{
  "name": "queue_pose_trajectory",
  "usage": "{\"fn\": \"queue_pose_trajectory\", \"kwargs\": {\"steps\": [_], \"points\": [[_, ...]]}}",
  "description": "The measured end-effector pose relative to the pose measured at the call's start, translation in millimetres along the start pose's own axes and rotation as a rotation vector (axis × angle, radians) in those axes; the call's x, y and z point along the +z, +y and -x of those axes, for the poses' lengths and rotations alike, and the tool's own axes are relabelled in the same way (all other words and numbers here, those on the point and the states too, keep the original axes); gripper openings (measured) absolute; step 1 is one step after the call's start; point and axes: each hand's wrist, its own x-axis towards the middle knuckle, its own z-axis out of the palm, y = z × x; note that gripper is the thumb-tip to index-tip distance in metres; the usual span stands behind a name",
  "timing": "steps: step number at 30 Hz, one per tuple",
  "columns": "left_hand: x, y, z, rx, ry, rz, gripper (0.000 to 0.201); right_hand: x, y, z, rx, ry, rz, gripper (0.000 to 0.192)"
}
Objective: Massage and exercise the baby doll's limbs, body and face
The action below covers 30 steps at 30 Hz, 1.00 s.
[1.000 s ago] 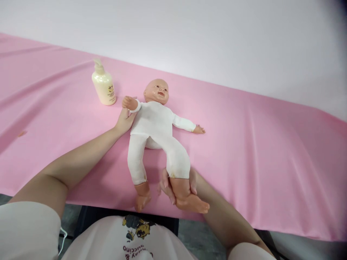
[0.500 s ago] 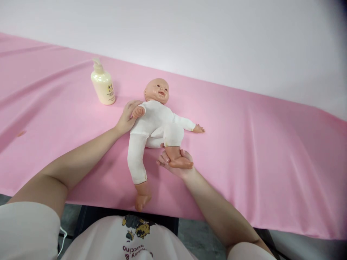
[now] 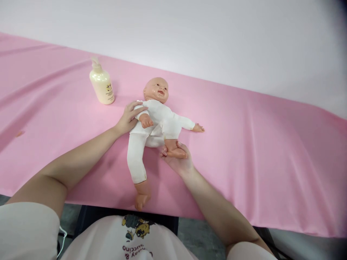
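A baby doll (image 3: 155, 117) with a white cloth body lies on its back on the pink cloth, head away from me. My left hand (image 3: 130, 117) is closed around the doll's arm on the left side, fingers over the white sleeve near the shoulder. That arm bends across the doll's belly. My right hand (image 3: 180, 160) holds the doll's raised foot (image 3: 175, 148) from below, thumb on one side and fingers on the other. The knee is bent toward the belly. The doll's other leg (image 3: 137, 159) stretches toward me, its foot near the table's front edge.
A cream-coloured pump bottle (image 3: 103, 86) stands to the left of the doll's head. Pink cloth (image 3: 230, 155) with folds covers the table. A white wall (image 3: 189, 36) rises behind it. A white cable (image 3: 63, 240) hangs below the front edge at left.
My right hand has pushed the doll's foot up toward its belly. My left hand's fingers have come over the doll's arm, and its hand has moved right and down across the belly.
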Motion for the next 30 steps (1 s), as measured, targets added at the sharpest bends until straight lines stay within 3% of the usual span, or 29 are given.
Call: {"fn": "queue_pose_trajectory", "kwargs": {"steps": [5, 9, 18, 24, 30], "points": [[-0.7, 0.3, -0.3, -0.016, -0.006, 0.013, 0.04, -1.1, 0.8, 0.0, 0.005, -0.003, 0.01, 0.029], [-2.0, 0.5, -0.7, -0.05, 0.021, 0.036, 0.046, -4.7, 1.3, 1.1, 0.048, -0.108, 0.03, 0.034], [5.7, -17.8, -0.8, -0.148, 0.163, 0.189, 0.063, -33.7, 15.7, 7.1, 0.243, -0.591, 0.125, 0.072], [11.6, -35.9, 1.0, -0.257, 0.264, 0.314, 0.069, -29.4, 14.7, 10.3, 0.561, -0.909, 0.124, 0.07], [13.5, -41.0, -1.7, -0.348, 0.402, 0.487, 0.066, -32.4, 26.7, 0.7, 0.629, -1.229, -0.111, 0.068]]}}
